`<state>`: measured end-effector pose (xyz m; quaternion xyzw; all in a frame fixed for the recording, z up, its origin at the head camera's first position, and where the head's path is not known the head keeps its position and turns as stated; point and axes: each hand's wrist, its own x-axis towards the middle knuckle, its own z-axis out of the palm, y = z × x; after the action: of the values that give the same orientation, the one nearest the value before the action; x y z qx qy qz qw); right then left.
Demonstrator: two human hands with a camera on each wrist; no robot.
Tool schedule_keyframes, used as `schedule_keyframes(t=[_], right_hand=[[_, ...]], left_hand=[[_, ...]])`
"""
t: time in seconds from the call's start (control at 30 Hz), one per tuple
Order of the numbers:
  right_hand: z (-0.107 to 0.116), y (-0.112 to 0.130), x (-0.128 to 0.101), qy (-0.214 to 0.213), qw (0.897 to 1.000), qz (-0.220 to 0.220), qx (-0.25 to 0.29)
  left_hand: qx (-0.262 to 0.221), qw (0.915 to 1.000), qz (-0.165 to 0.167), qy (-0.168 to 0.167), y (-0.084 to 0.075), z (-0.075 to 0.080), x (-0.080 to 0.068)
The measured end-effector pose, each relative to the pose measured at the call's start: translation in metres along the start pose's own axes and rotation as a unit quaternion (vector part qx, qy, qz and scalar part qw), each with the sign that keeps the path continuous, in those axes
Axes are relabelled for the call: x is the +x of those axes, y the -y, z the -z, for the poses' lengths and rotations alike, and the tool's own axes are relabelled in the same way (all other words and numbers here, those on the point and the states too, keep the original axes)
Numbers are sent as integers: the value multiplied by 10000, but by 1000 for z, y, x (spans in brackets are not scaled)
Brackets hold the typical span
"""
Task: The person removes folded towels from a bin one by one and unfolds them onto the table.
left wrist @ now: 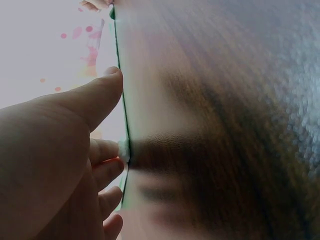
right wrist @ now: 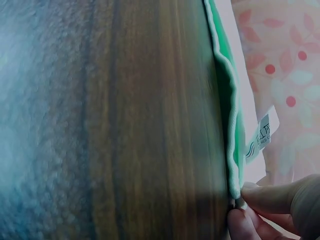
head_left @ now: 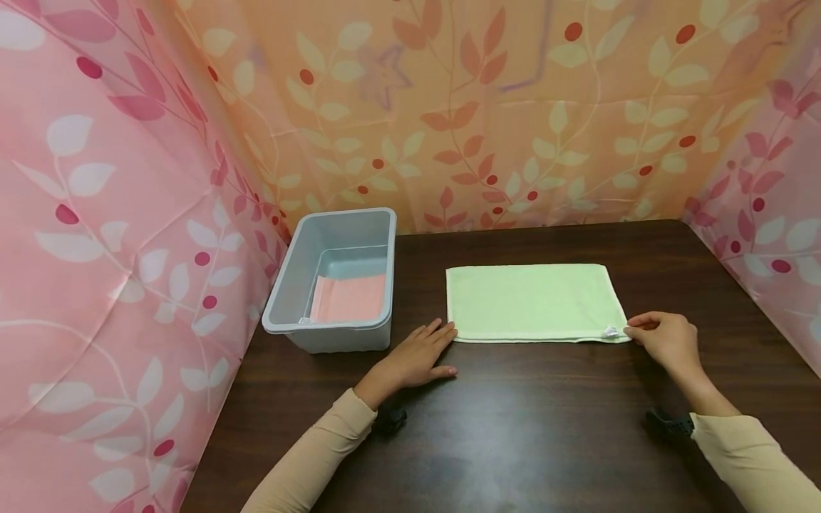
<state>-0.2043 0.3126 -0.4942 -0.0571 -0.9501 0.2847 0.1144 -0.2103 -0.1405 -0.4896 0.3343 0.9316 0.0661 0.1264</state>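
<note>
A light green folded towel [head_left: 532, 303] lies flat on the dark wooden table [head_left: 545, 420], with a small white tag [head_left: 609, 331] at its near right corner. My left hand [head_left: 437, 348] rests flat on the table, fingers straight and touching the towel's near left corner. In the left wrist view the fingertips [left wrist: 112, 150] meet the towel edge [left wrist: 122, 115]. My right hand [head_left: 636, 330] pinches the near right corner beside the tag. The right wrist view shows thumb and finger [right wrist: 250, 197] closed on the towel's edge [right wrist: 232, 125], just below the tag [right wrist: 264, 132].
A grey plastic bin [head_left: 301, 267] stands at the table's left, close to my left hand, with a folded pink cloth [head_left: 349, 299] lying inside. Leaf-patterned pink and orange curtains [head_left: 487, 107] wall in the table on three sides.
</note>
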Motion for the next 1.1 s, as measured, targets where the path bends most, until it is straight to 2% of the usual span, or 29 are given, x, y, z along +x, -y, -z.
schedule_keyframes(t=[0.17,0.53,0.83,0.97,1.1], right_hand=[[0,-2,1,31,10000,-3,-54],[5,6,5,416,9991,-39,-114],[15,10,19,1211,9917,111,-428],[21,20,27,1178,9911,256,-571],[29,41,35,1046,9915,569,-525]], left_hand=[[18,10000,-4,5,0,0,0],[-29,10000,-33,-39,0,-1,-2],[-61,10000,-33,-58,-1,-1,-2],[-26,9998,-62,-178,-1,-1,-4],[-49,9993,-113,-352,-1,-1,-7]])
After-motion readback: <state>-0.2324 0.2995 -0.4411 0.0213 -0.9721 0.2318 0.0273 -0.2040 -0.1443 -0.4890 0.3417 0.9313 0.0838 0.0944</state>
